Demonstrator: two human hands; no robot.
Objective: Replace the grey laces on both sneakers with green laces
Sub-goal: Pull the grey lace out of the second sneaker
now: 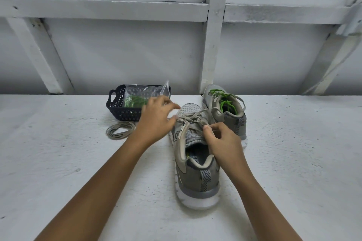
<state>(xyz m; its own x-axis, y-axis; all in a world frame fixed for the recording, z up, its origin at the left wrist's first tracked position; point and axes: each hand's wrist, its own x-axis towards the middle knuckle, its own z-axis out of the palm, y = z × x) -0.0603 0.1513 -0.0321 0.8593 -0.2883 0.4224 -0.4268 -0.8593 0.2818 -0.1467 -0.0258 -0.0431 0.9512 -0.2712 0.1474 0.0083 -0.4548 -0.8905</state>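
Note:
A grey sneaker [197, 180] stands in front of me, heel toward me, with a grey lace [193, 116] threaded across its upper part. My left hand [156, 118] hovers at the shoe's left side, blurred, its fingertips at the lace. My right hand [220, 140] pinches the grey lace beside the tongue. A second grey sneaker [233, 118] behind and to the right carries a green lace [225, 101]. A coiled loose grey lace [120, 130] lies on the surface to the left. More green lace [135, 100] sits in a clear bag inside the basket.
A dark blue perforated basket [119, 110] stands at the back left, holding the clear plastic bag [146, 92]. Everything rests on a white rough surface [78, 162]. A white wall with beams [213, 45] rises behind it.

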